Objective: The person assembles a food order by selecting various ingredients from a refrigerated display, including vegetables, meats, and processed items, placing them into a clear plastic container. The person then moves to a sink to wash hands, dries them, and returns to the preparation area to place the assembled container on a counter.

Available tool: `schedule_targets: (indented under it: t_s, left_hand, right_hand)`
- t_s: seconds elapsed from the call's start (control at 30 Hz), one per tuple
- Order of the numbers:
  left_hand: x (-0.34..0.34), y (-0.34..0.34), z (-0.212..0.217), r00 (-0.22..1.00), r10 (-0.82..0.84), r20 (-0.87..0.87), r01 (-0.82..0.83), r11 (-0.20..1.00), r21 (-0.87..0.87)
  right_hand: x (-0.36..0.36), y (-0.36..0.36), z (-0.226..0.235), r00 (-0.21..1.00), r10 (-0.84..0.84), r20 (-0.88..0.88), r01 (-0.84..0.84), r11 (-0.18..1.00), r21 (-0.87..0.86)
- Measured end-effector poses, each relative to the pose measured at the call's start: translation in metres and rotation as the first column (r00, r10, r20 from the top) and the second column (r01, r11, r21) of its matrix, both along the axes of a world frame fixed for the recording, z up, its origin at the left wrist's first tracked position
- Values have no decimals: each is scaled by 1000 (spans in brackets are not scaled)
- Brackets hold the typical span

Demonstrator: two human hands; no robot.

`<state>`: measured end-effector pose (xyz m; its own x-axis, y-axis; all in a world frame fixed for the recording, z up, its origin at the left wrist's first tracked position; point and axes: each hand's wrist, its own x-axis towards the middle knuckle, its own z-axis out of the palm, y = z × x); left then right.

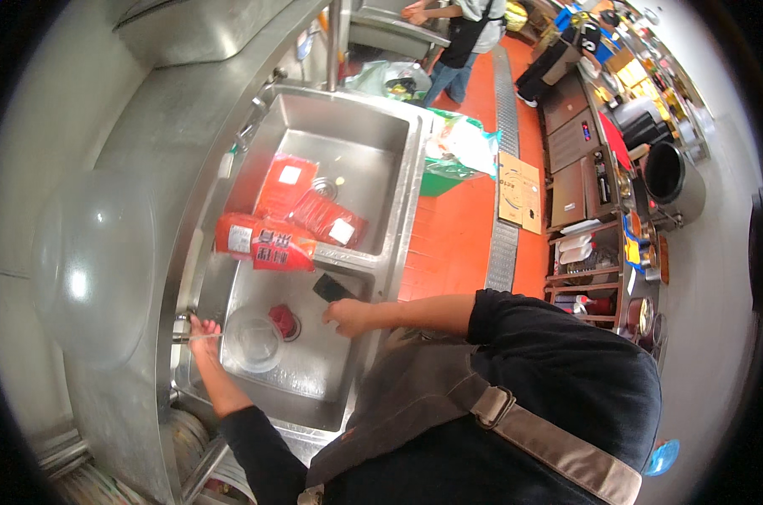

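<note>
Dark sleeves and a grey apron with a tan strap (558,450) fill the lower foreground. Left hand (203,332): at the near-left rim of the double steel sink (398,202), fingers closed on a small tap handle (182,335) at the edge. Right hand (346,316): over the near basin's right side, fingers curled; whether they grip anything cannot be told. Black rectangular item (332,288): just beyond the right hand, near the divider. Clear plastic bowl (253,341): on the near basin floor, just beside the left hand. Red drain stopper (284,320): beside the bowl. Red packets: one (263,241) across the divider, two (310,202) in the far basin. Another person (461,42) stands far off on the orange floor (449,236).
</note>
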<state>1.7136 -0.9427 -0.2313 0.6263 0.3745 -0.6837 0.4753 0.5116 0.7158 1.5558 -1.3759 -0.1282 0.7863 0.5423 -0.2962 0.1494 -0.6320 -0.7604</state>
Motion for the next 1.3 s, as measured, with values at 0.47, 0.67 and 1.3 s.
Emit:
schedule_targets:
  t_s: [0.47, 0.67, 1.3]
  left_hand:
    - [-174, -111, -62, 671, -627, -394, 718, 420, 554]
    - [-214, -109, 8, 571, -728, -380, 781, 339, 524]
    - [-107, -653, 85, 4, -980, -199, 938, -65, 340]
  right_hand:
    - [-31, -27, 39, 984, -160, 73, 169, 974, -153]
    - [-27, -43, 35, 872, -71, 485, -19, 984, 178]
    - [-375, -569, -76, 207, -963, -173, 888, 259, -379]
